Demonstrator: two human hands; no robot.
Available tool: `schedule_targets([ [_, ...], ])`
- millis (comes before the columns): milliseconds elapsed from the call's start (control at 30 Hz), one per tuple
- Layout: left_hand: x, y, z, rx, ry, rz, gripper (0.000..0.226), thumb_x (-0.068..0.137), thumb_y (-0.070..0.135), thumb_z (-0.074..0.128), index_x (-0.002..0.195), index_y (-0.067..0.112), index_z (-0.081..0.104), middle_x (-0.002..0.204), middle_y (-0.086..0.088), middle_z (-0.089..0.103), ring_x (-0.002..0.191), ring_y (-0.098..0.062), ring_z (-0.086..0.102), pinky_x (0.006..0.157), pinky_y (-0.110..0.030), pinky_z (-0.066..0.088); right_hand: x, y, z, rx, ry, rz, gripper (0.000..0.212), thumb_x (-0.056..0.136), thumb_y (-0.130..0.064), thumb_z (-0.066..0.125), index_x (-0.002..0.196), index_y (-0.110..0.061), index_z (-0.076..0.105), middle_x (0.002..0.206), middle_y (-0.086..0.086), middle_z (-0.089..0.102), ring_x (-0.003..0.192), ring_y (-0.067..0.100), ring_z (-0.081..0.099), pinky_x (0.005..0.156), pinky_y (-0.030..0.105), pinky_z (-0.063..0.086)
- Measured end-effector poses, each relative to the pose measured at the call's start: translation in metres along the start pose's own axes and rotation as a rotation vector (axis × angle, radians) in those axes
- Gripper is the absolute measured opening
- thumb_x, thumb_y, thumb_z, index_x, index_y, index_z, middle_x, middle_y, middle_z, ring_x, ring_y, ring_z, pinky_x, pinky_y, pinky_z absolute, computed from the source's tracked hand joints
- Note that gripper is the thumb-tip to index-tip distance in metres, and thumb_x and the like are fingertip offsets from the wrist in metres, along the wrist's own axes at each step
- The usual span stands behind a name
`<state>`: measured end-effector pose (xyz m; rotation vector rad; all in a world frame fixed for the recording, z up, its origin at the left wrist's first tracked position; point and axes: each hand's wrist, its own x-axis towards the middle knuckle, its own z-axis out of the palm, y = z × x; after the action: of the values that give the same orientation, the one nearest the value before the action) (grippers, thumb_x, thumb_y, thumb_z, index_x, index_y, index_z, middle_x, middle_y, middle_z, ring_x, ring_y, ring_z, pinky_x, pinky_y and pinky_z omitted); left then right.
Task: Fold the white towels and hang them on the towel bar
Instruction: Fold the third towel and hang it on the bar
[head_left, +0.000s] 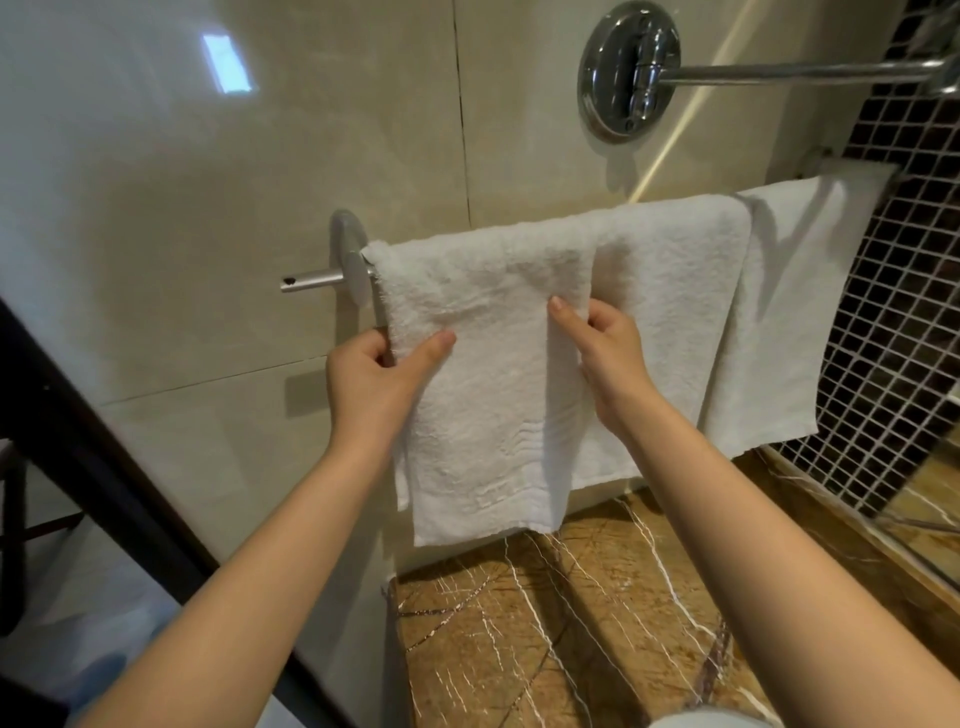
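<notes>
Three white towels hang side by side over the towel bar, whose metal end sticks out at the left. The leftmost towel is folded into a narrow strip. My left hand pinches its left edge, thumb on the front. My right hand grips its right edge, thumb on the front. A middle towel hangs partly behind it. A smoother third towel hangs at the far right.
A chrome wall mount with a long rod sits above the bar. Beige wall tiles lie behind. A brown marble ledge runs below the towels. Dark mosaic tiles cover the right wall. A dark frame crosses the lower left.
</notes>
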<state>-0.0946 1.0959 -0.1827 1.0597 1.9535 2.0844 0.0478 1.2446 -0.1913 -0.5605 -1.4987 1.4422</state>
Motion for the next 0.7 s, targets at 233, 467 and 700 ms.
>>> schedule_targets([
  [233, -0.014, -0.021, -0.008, -0.032, -0.109, -0.106, 0.028, 0.062, 0.041, 0.083, 0.074, 0.02, 0.07, 0.075, 0.005, 0.074, 0.067, -0.011, 0.07, 0.053, -0.021, 0.053, -0.013, 0.018, -0.004, 0.176, -0.096, 0.135, 0.021, 0.095, -0.028, 0.052, 0.1, -0.02, 0.071, 0.101, -0.002, 0.074, 0.097, 0.013, 0.069, 0.079, 0.024, 0.053],
  [467, -0.019, -0.026, -0.017, 0.007, -0.065, -0.073, 0.033, 0.078, 0.031, 0.075, 0.081, -0.001, 0.067, 0.082, -0.017, 0.071, 0.072, -0.027, 0.067, 0.065, -0.043, 0.055, -0.025, 0.023, 0.005, 0.014, -0.117, 0.106, 0.023, 0.097, -0.031, 0.052, 0.095, -0.018, 0.071, 0.091, -0.006, 0.076, 0.089, 0.01, 0.071, 0.069, 0.016, 0.052],
  [700, -0.03, -0.024, -0.013, 0.05, -0.037, -0.045, 0.02, 0.081, 0.029, 0.073, 0.069, 0.016, 0.064, 0.061, 0.009, 0.063, 0.056, -0.005, 0.054, 0.05, -0.02, 0.042, -0.034, 0.023, 0.001, 0.056, -0.122, 0.102, 0.024, 0.096, -0.032, 0.054, 0.097, -0.015, 0.071, 0.093, -0.004, 0.076, 0.089, 0.011, 0.071, 0.068, 0.015, 0.052],
])
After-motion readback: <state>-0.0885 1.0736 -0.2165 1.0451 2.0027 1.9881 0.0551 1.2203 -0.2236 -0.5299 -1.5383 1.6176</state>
